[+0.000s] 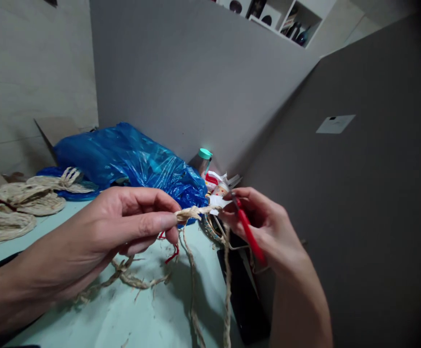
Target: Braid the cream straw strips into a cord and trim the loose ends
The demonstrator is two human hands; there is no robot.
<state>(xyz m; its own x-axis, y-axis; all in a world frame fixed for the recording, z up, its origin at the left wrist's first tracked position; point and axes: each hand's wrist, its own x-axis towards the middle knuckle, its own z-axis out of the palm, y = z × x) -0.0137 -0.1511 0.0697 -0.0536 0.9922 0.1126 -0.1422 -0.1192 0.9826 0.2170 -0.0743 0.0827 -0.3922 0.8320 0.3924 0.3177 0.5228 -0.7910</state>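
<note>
My left hand [123, 232] is closed, its thumb and fingers pinching one end of a plaited straw cord [192, 212]. The cord runs level across to my right hand [264, 222], whose thumb and fingertips are closed at its other side. Also in my right hand is a slim red-handled tool [248, 229] with a small metal head, slanting down across the palm. I cannot tell whether it is scissors or pliers. Two cord strands [227, 290] hang below the hands. A bit of red string [174, 252] dangles under my left fingers.
A pale green table [105, 319] carries loose twisted cord [138, 282] and straw scraps. At the left lie woven straw pieces [47, 193]; behind is a large blue plastic bag [123, 154]. A bottle with a turquoise lid [205, 154] and a dark flat object [246, 304] stand nearby. Grey partitions [196, 72] enclose the back and right.
</note>
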